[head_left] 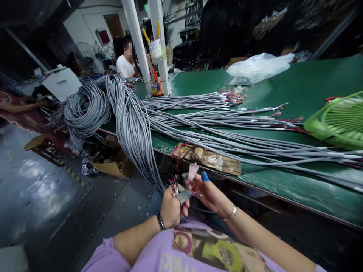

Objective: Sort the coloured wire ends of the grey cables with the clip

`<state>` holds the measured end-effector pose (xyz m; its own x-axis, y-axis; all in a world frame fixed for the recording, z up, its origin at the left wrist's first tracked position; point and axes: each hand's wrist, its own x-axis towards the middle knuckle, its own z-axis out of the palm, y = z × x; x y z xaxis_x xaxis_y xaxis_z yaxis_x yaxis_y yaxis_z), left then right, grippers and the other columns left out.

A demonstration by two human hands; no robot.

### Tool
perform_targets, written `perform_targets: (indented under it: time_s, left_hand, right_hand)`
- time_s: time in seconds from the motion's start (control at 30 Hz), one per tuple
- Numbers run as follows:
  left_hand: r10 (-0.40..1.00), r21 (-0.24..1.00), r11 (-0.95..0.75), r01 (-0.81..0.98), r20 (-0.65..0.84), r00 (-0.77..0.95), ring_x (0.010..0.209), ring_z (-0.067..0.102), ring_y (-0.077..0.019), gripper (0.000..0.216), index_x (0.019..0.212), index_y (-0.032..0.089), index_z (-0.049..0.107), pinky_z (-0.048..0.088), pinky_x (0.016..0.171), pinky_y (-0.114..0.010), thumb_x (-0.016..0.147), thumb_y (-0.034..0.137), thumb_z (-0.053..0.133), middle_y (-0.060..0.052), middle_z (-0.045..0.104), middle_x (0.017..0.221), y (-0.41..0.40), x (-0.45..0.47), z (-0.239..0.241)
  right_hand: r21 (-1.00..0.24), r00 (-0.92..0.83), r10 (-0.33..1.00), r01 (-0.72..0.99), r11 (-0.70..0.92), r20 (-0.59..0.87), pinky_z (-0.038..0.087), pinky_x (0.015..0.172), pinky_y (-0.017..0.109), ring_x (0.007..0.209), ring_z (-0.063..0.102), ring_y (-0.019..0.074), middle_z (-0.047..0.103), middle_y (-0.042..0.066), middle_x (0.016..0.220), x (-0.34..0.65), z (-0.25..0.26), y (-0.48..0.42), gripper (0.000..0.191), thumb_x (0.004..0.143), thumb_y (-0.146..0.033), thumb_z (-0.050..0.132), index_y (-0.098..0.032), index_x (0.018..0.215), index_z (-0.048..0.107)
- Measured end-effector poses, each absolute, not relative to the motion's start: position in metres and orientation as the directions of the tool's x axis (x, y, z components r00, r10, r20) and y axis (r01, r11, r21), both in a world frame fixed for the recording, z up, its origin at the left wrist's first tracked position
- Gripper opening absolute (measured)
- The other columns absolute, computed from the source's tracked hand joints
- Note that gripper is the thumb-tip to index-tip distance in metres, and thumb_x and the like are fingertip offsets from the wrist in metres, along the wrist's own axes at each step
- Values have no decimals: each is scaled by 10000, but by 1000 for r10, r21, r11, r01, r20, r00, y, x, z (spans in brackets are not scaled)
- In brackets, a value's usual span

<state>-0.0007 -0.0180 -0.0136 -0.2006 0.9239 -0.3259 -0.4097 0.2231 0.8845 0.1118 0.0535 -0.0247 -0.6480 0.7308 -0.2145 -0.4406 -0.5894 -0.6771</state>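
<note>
In the head view, my left hand [171, 207] is closed around the ends of several grey cables, with a grey cover on its thumb. Thin coloured wires [173, 182] fan out above its fist. My right hand [211, 194] is just to the right, its fingers curled in at more thin wires [195, 193] beside the left thumb. A blue finger cot [204, 176] covers its raised thumb, and a pale wrap [193, 172] covers one finger. A thick hank of grey cables [130, 128] hangs over the table edge down towards my hands.
Long grey cables [204, 139] lie across the green table [306, 83]. A wooden block [221, 160] sits at its front edge, a green fan [340, 119] at the right, a plastic bag [261, 68] behind. Coiled cables [86, 109] lie left. Co-workers are at the far left and back.
</note>
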Motion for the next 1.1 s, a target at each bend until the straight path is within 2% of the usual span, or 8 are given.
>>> perform_targets:
  time_s: [0.13,0.3,0.53,0.83,0.97,1.1]
  left_hand:
    - [932,903,203,-378,-297,-209,242,366,-41,276,595,157,501,214,265,-160,669,355,679,49,515,413,-21,-4,-15]
    - [930,916,220,-337,-300,-210,247,385,-46,288,606,161,505,223,271,-161,660,378,688,44,528,423,-25,-3,-17]
    - [940,917,219,-333,-290,-180,255,411,-54,341,602,157,501,225,273,-166,673,435,685,36,541,438,-28,-4,-21]
    - [921,923,149,-356,-261,-290,272,420,-51,363,591,154,509,232,289,-165,644,464,690,30,545,458,-26,-2,-20]
    - [903,903,145,-404,-288,-319,260,373,-42,357,547,155,493,234,289,-168,634,447,682,32,516,419,-22,-1,-11]
    - [902,877,130,-462,-298,-312,256,353,-41,310,595,162,500,232,286,-165,626,412,681,39,521,421,-19,-2,-6]
  right_hand:
    - [-821,-688,706,-297,-488,-171,382,592,263,604,535,128,608,5,687,120,-20,42,347,689,-492,697,-174,792,604]
    - [-915,-595,778,-168,-366,-202,325,553,248,545,504,110,612,-10,596,120,-16,37,255,690,-381,723,-159,727,604]
    - [-895,-610,773,-228,-384,-176,341,534,253,500,529,119,620,-11,558,116,-14,30,220,737,-371,676,-174,716,582]
    - [-837,-563,797,-313,-448,-216,300,474,248,440,503,118,576,-21,494,106,-4,20,233,729,-383,668,-192,678,546]
    - [-839,-622,769,-333,-431,-148,348,508,276,473,533,138,608,4,567,109,-5,22,235,759,-403,633,-184,702,570]
    - [-825,-538,819,-360,-437,-199,384,553,261,542,496,112,603,8,625,116,-16,30,266,693,-415,703,-162,699,624]
